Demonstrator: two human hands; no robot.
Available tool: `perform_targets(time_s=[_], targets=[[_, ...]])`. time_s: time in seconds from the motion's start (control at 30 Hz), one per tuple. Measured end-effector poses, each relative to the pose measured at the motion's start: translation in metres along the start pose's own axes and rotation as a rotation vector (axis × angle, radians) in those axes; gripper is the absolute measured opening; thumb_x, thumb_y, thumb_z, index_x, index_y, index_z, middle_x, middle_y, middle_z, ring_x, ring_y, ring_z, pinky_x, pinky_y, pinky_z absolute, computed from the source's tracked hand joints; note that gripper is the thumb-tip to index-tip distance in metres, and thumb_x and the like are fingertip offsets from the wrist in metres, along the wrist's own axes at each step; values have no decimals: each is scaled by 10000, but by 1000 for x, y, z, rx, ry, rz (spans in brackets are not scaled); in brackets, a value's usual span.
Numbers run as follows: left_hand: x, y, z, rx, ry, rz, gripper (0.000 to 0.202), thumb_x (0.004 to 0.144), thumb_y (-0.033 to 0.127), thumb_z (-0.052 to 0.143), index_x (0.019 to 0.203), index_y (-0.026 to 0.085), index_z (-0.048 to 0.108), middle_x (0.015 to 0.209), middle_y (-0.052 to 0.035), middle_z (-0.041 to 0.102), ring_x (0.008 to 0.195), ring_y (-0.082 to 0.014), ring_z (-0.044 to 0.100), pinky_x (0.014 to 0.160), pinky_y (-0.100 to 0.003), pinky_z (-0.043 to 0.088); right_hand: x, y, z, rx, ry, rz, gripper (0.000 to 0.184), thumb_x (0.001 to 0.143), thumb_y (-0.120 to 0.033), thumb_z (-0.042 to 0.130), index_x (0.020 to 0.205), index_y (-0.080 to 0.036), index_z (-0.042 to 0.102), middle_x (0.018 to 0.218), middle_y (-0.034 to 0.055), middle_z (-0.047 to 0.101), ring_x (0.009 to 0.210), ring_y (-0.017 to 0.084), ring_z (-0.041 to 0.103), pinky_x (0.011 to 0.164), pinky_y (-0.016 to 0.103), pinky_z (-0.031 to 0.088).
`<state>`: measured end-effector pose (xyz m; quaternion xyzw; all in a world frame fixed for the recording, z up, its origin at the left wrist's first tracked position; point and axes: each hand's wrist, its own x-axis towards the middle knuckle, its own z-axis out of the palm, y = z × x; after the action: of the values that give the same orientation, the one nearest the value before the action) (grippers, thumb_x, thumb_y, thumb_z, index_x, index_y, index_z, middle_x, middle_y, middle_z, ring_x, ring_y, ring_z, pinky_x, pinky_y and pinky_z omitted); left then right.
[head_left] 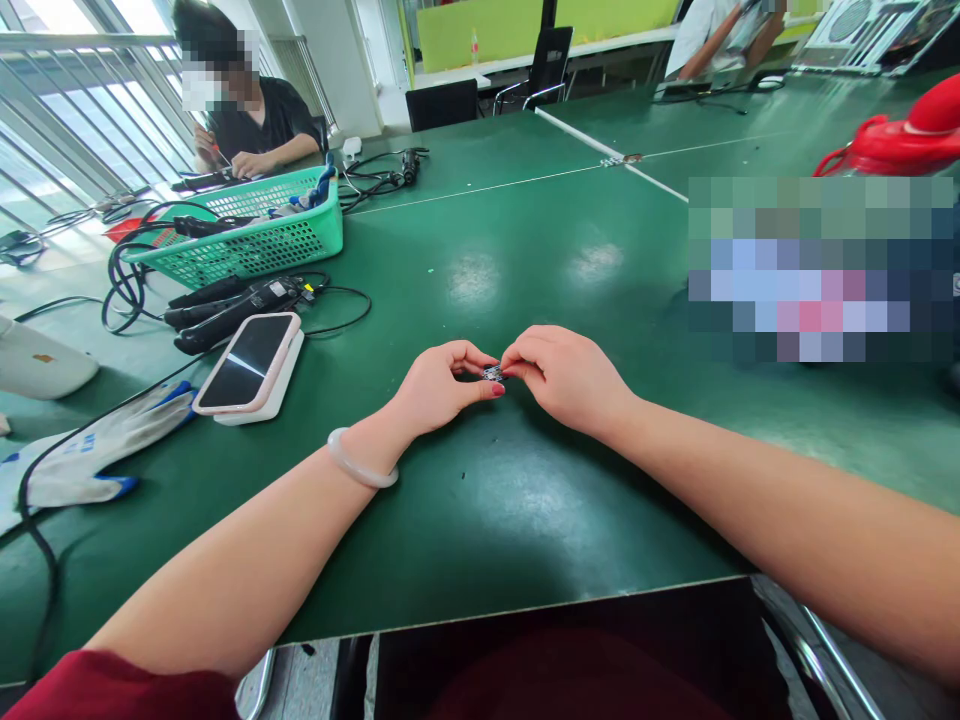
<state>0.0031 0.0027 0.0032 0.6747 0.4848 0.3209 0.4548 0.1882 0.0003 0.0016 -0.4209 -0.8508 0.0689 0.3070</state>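
A small dark and silvery piece [492, 373], too tiny to name, sits between my two hands just above the green tabletop [517, 520]. My left hand [442, 385] grips it between thumb and fingers from the left. From the right, the pinched fingertips of my right hand [566, 375] touch its other side. Parts of the piece are hidden behind the fingers. A pale bangle [360, 462] circles my left wrist.
At left lie a phone [251, 365] on a white box, a black corded tool [240, 310], a white-and-blue glove [105, 445] and cables. Behind stands a green basket [255, 240]. A red-topped container [892, 140] is at right. One person [259, 120] sits far left, another [720, 45] far right.
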Motion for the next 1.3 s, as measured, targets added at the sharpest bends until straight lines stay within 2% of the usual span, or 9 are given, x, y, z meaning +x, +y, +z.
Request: perform_targets(time_s=[0.23, 0.43, 0.7, 0.83, 0.97, 1.07, 1.13, 1.23, 1.3], targets=[[0, -2, 0, -43, -6, 6, 315, 614, 239, 776, 880, 132, 648, 846, -48, 711, 791, -152, 650, 813, -344, 502, -2, -1, -3, 10, -7, 2, 174, 869, -164, 529, 821, -190, 694, 838, 31, 686, 793, 166, 597, 724, 288, 441], [1, 0, -1, -49, 36, -8, 320, 640, 229, 759, 926, 122, 662, 859, -59, 712, 757, -142, 639, 777, -324, 504, -3, 2, -6, 10, -12, 45, 161, 847, -263, 601, 963, -197, 690, 842, 25, 668, 762, 155, 589, 680, 278, 427], [-1, 3, 0, -231, -38, -45, 370, 731, 293, 712, 1063, 132, 675, 962, -82, 728, 858, -168, 663, 855, -345, 513, -3, -1, 1, -70, -18, 14, 237, 846, -406, 601, 863, -178, 665, 828, 37, 666, 762, 171, 591, 692, 295, 416], [-2, 2, 1, -372, -99, -108, 395, 727, 306, 718, 1080, 134, 678, 949, -76, 730, 866, -166, 669, 901, -358, 509, -1, -4, 5, -148, -30, -16, 242, 849, -416, 598, 805, -182, 641, 810, 47, 660, 763, 184, 586, 706, 310, 399], [-1, 0, -1, -376, -87, -111, 423, 742, 298, 701, 1123, 122, 650, 947, -85, 730, 842, -153, 674, 909, -358, 508, 0, -2, 9, -104, -55, -11, 248, 850, -435, 596, 806, -194, 635, 816, 36, 651, 762, 172, 583, 705, 296, 398], [1, -1, -9, -256, -3, -67, 417, 772, 275, 657, 1157, 119, 609, 1001, -104, 721, 862, -154, 675, 888, -348, 514, -1, 1, 8, -8, -75, 4, 242, 825, -443, 627, 864, -205, 647, 813, 14, 636, 727, 146, 568, 676, 272, 398], [3, -2, -22, -53, 105, -17, 371, 791, 255, 616, 1140, 129, 609, 1036, -110, 711, 872, -167, 675, 869, -344, 516, -1, 3, 6, 37, -72, 47, 251, 816, -441, 635, 886, -201, 650, 787, 7, 622, 689, 134, 546, 646, 263, 390], [3, -6, -54, 573, 379, 7, 282, 812, 230, 553, 1061, 164, 667, 987, -105, 715, 913, -222, 660, 905, -361, 479, 0, 7, 1, 93, -65, 131, 247, 836, -435, 599, 855, -195, 655, 750, 4, 605, 656, 126, 517, 611, 256, 370], [2, -8, -76, 941, 462, -115, 342, 837, 169, 461, 1115, 147, 659, 988, -141, 708, 978, -280, 641, 932, -405, 446, 1, 10, -1, 119, -63, 180, 256, 851, -435, 567, 827, -198, 663, 728, 6, 596, 653, 129, 508, 599, 257, 359]])
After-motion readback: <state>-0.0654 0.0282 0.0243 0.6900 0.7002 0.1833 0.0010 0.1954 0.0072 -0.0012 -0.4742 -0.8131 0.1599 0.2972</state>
